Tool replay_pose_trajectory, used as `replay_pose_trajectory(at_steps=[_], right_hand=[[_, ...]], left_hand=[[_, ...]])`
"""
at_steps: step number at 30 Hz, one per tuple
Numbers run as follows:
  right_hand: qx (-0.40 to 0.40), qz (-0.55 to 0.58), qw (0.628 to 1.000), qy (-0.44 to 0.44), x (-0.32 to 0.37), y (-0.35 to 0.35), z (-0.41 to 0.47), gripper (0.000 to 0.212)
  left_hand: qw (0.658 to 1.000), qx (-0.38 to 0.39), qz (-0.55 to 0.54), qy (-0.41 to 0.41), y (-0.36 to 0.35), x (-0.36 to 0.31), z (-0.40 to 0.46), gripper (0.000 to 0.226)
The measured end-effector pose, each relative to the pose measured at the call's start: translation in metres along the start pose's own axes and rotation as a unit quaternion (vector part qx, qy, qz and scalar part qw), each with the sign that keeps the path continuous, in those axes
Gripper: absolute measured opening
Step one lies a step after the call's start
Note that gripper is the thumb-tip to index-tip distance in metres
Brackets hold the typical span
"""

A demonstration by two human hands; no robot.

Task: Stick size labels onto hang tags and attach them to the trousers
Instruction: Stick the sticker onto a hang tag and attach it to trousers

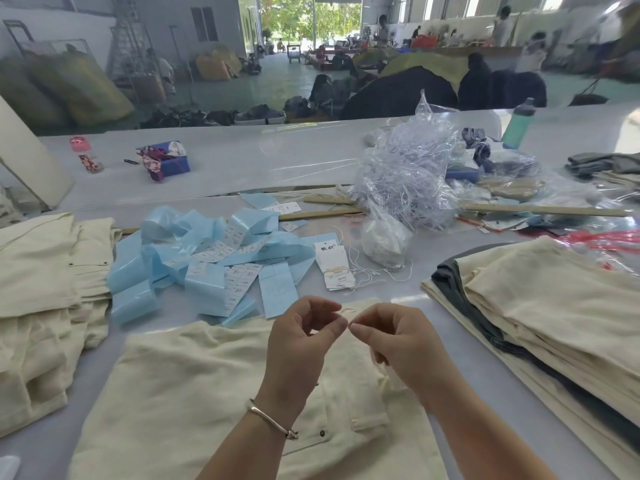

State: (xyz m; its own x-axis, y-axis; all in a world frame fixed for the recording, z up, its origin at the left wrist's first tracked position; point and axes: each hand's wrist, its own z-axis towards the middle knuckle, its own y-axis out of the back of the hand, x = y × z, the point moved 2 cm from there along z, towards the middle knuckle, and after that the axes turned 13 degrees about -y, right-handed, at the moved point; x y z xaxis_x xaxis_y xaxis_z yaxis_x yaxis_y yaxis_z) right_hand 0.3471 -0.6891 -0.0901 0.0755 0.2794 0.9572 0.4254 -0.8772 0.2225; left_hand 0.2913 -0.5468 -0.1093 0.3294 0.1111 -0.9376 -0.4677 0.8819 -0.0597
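Left hand and right hand meet fingertip to fingertip above the cream trousers, each pinching an end of a thin white string; whether a hang tag already hangs on it cannot be told. Hang tags lie in a small stack just beyond, beside loose strings and blue label backing strips. Folded trousers are piled at right. Judged step: fastening the string at the waistband. Keep both pinches close together and the string taut, so the ends join cleanly without snagging the cloth.
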Motion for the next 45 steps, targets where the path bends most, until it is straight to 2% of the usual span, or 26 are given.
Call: replay_pose_trajectory(at_steps=[2, 4, 7, 9, 12, 14, 16, 18, 20, 21, 23, 25, 27, 30, 32, 35, 38, 43, 45], right_hand=[[-0.062, -0.173, 0.982, 0.038, -0.005, 0.009, 0.005, 0.008], [-0.11, -0.338, 0.932, 0.064, -0.01, 0.014, 0.008, 0.007], [-0.126, -0.377, 0.916, 0.053, -0.021, 0.023, 0.014, 0.006], [-0.165, -0.395, 0.902, 0.051, -0.029, 0.028, 0.016, 0.006], [-0.256, -0.383, 0.88, 0.116, -0.042, 0.035, 0.014, 0.011], [-0.29, -0.364, 0.867, 0.178, -0.055, 0.034, 0.01, 0.014], [-0.268, -0.338, 0.881, 0.196, -0.078, 0.024, 0.006, 0.012], [-0.224, -0.274, 0.926, 0.135, -0.108, 0.015, 0.003, 0.018], [-0.176, -0.224, 0.955, 0.076, -0.135, 0.005, -0.003, 0.025], [-0.164, -0.216, 0.96, 0.062, -0.147, 0.001, -0.006, 0.027], [-0.159, -0.224, 0.959, 0.065, -0.161, -0.007, -0.016, 0.022], [-0.174, -0.264, 0.942, 0.111, -0.164, -0.016, -0.025, 0.011], [-0.213, -0.315, 0.911, 0.159, -0.163, -0.024, -0.028, 0.012], [-0.289, -0.351, 0.864, 0.216, -0.159, -0.03, -0.024, 0.02], [-0.328, -0.342, 0.853, 0.22, -0.158, -0.033, -0.02, 0.022], [-0.354, -0.29, 0.872, 0.174, -0.158, -0.041, -0.017, 0.015], [-0.35, -0.232, 0.896, 0.141, -0.159, -0.046, -0.016, 0.01], [-0.331, -0.134, 0.928, 0.108, -0.158, -0.05, -0.013, 0.025], [-0.326, -0.117, 0.933, 0.099, -0.158, -0.049, -0.012, 0.028]], left_hand=[[1.0, 0.025, -0.013, 0.013, -0.009, 0.009, -0.001, 0.023], [0.998, 0.046, -0.011, 0.032, -0.018, 0.02, -0.002, 0.02], [0.994, 0.085, 0.013, 0.069, -0.022, 0.045, -0.006, 0.018], [0.981, 0.155, 0.066, 0.1, -0.023, 0.064, -0.013, 0.015], [0.92, 0.3, 0.228, 0.112, -0.023, 0.092, -0.033, 0.019], [0.862, 0.368, 0.341, 0.067, -0.026, 0.104, -0.046, 0.018], [0.816, 0.396, 0.422, 0.004, -0.028, 0.111, -0.055, 0.026], [0.795, 0.406, 0.45, -0.021, -0.031, 0.116, -0.059, 0.03], [0.783, 0.415, 0.462, -0.031, -0.032, 0.117, -0.059, 0.029], [0.79, 0.409, 0.455, -0.021, -0.032, 0.117, -0.057, 0.026], [0.829, 0.377, 0.411, 0.035, -0.028, 0.119, -0.053, 0.027], [0.868, 0.347, 0.337, 0.111, -0.025, 0.12, -0.048, 0.031], [0.894, 0.32, 0.252, 0.186, -0.023, 0.119, -0.044, 0.029], [0.902, 0.304, 0.154, 0.264, -0.019, 0.116, -0.039, 0.03], [0.897, 0.313, 0.101, 0.295, -0.015, 0.115, -0.037, 0.032], [0.906, 0.296, 0.034, 0.302, -0.009, 0.114, -0.038, 0.028], [0.92, 0.249, 0.013, 0.302, -0.004, 0.117, -0.041, 0.024], [0.911, 0.236, -0.02, 0.338, 0.004, 0.123, -0.043, 0.018], [0.912, 0.23, -0.031, 0.339, 0.003, 0.124, -0.044, 0.023]])
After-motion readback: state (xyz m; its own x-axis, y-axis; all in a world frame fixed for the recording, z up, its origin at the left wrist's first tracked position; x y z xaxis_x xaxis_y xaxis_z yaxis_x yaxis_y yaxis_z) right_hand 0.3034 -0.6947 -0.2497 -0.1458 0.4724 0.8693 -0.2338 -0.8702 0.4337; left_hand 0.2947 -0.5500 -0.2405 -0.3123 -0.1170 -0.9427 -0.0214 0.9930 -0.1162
